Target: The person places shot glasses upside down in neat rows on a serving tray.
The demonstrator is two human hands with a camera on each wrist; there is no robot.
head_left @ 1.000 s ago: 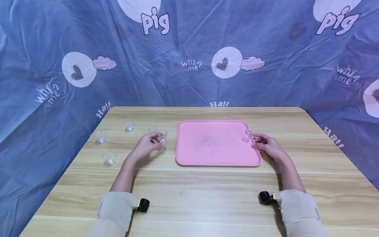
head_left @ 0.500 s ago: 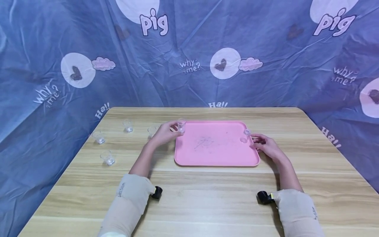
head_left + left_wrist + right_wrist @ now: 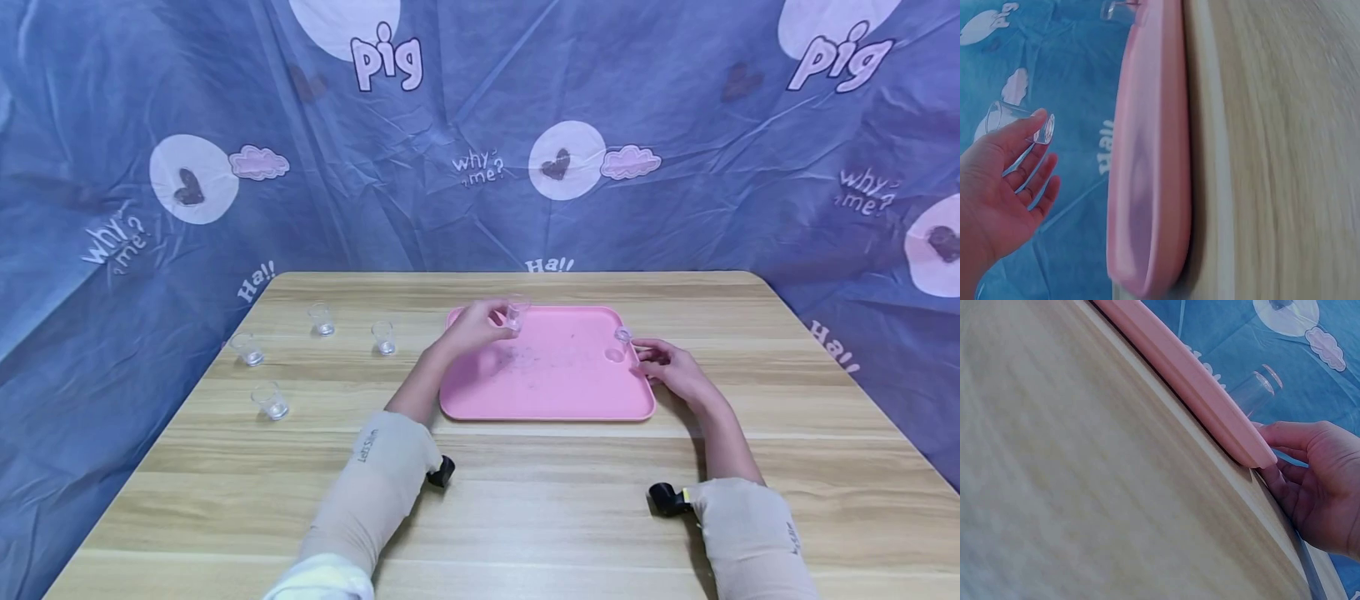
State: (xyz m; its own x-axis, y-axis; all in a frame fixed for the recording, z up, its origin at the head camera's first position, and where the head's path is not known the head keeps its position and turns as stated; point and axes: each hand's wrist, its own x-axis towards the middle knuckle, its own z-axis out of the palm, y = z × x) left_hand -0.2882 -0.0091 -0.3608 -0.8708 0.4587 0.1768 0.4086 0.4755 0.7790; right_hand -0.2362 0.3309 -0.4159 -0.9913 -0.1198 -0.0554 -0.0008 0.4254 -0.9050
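The left hand [image 3: 476, 327] pinches a clear cup [image 3: 517, 312] between its thumb and fingers. It holds the cup up over the pink tray [image 3: 555, 396], near the back, and the cup does not touch the tray. The right hand [image 3: 672, 372] grips the right edge of the tray, with its thumb at the rim and some fingers down below. Just beside that hand, a see-through cup [image 3: 618, 345] stands in the tray, and it looks upside down. On the wooden table [image 3: 540, 508], to the left of the tray, four more clear cups [image 3: 384, 339] stand upright, well apart. Both arms wear pale sleeves [image 3: 375, 483]. Behind the table hangs a blue cloth [image 3: 405, 192] with white words and pink clouds.
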